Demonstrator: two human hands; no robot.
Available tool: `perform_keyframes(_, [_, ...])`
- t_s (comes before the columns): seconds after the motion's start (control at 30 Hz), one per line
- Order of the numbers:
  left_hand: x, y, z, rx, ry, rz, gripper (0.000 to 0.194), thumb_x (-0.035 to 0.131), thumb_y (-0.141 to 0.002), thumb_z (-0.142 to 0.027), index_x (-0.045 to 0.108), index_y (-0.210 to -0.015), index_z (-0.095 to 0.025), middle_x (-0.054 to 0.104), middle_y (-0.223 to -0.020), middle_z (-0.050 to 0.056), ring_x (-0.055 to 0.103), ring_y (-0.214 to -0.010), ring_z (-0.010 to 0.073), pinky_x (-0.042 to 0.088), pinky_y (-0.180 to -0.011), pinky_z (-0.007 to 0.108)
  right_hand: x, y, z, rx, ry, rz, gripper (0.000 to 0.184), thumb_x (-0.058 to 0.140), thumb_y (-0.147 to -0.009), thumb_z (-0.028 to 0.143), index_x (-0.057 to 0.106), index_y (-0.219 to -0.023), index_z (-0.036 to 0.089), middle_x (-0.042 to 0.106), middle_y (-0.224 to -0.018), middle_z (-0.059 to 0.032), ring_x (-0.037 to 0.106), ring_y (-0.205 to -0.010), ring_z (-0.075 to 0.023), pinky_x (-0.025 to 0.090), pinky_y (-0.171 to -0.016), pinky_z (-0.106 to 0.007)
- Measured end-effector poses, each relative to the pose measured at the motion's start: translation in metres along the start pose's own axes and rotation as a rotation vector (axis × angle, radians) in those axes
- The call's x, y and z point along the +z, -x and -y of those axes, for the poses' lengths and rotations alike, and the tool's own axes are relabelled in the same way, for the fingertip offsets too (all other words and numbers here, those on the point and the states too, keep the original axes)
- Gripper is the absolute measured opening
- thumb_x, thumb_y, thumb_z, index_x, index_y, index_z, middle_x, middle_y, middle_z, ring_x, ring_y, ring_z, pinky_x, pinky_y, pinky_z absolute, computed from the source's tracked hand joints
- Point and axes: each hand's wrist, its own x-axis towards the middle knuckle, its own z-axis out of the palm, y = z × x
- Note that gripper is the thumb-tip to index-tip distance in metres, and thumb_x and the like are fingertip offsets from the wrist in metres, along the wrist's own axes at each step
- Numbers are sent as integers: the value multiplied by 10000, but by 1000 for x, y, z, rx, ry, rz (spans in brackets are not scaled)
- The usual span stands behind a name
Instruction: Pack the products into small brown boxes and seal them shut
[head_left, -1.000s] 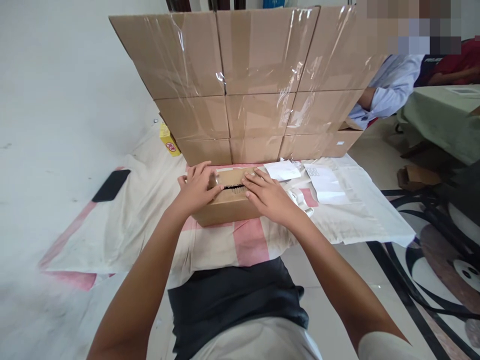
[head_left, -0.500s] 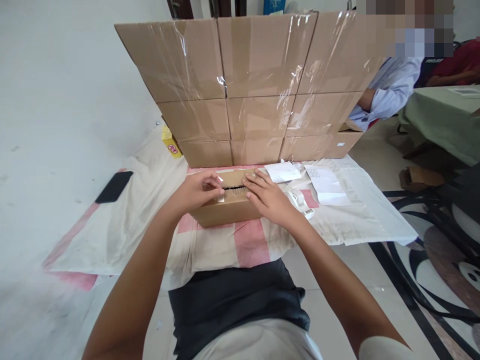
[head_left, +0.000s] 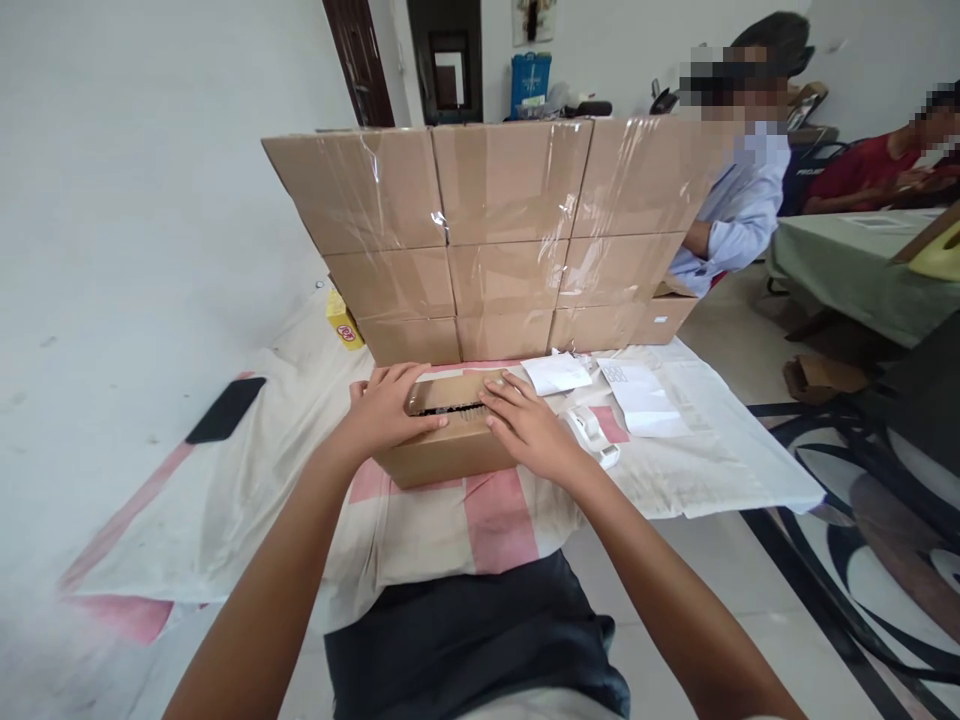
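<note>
Small cardboard box sat on the pink-and-white cloth, right under both hands and just in front of the taped-up stack of boxes. Left hand lay flat on the box's left top flap, fingers spread and loose, thumb reaching toward the dark gap in the middle, gripping nothing. Right hand same deal on the right flap, open and pressing down, fingertips at the gap. Couldn't make out what was inside the box, just a dark slit between the flaps with something ribbed in it. Most of the top hidden under the palms. Tape dispenser just beside the right hand, partly behind the wrist. Paper slips near it on the cloth, print too small to read. Black phone well apart on the left, a yellow pack half tucked behind the stack. Another person's sleeve cut off by the stack at the back right.
</note>
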Motion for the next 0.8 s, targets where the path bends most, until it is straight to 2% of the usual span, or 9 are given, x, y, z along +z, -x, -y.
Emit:
perform_keyframes(0.17, [6, -11, -4, -24, 46, 24, 605, 631, -842, -679, 630, -1344, -342, 639, -1429, 68, 510, -1362, 386, 289, -1151, 582, -1, 0, 0, -7, -8, -2, 457, 413, -1085, 365, 599, -1467, 194, 510, -1587, -91, 305, -1552, -337, 378, -1220, -608])
perform_keyframes(0.43, [8, -16, 2, -10, 113, 18, 619, 633, -819, -705, 659, -1315, -336, 679, -1387, 56, 588, -1300, 356, 436, -1093, 491, 1, 1, 2, -10, -6, -25, 446, 421, -1083, 374, 606, -1459, 224, 516, -1584, -72, 303, -1553, -339, 384, -1214, -618])
perform_keyframes(0.67, [10, -18, 5, -46, 134, 20, 476, 519, -908, -635, 691, -1219, -318, 709, -1331, 50, 630, -1239, 332, 482, -1029, 464, 3, 1, 6, 6, -11, -26, 455, 412, -1083, 371, 614, -1448, 189, 513, -1586, -85, 294, -1558, -339, 376, -1225, -609])
perform_keyframes(0.73, [10, -18, 5, -34, 131, 28, 502, 509, -906, -661, 680, -1230, -318, 704, -1331, 54, 626, -1242, 334, 480, -1027, 466, 3, 2, 6, 8, -18, -32, 450, 420, -1080, 368, 614, -1448, 195, 516, -1583, -84, 296, -1558, -337, 375, -1226, -606])
perform_keyframes(0.8, [9, -17, 6, -14, 125, 45, 569, 577, -846, -713, 664, -1250, -322, 693, -1341, 59, 625, -1237, 343, 486, -1018, 465, 5, 2, 6, 4, -25, -50, 443, 428, -1077, 364, 618, -1445, 205, 527, -1573, -88, 302, -1557, -334, 374, -1229, -602])
